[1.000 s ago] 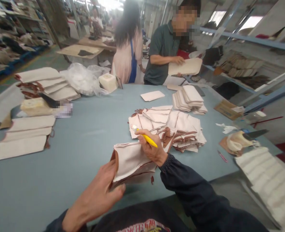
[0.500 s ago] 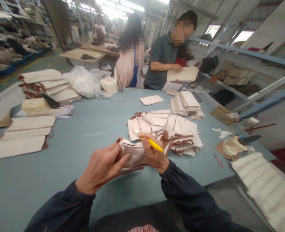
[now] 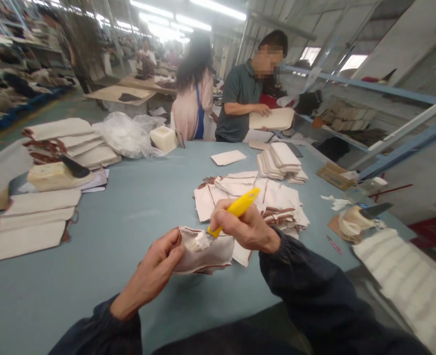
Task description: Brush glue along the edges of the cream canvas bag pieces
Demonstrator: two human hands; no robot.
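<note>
Our left hand (image 3: 151, 271) pinches the pale fabric piece (image 3: 212, 256) by its left edge, over the near side of the table (image 3: 132, 212); our right hand (image 3: 247, 228) has its grip folded around the yellow brush (image 3: 242, 202).

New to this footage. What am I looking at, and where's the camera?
No machine here: a person works bare-handed, filmed by a camera on their own head, looking forward and down. The left hand grips the end of a pale piece. The right hand holds a yellow-handled brush, its white tip at that piece. On the blue-green table lie a loose pile of pale, brown-edged pieces, a neater pale stack behind it, and pale panels at left.
</note>
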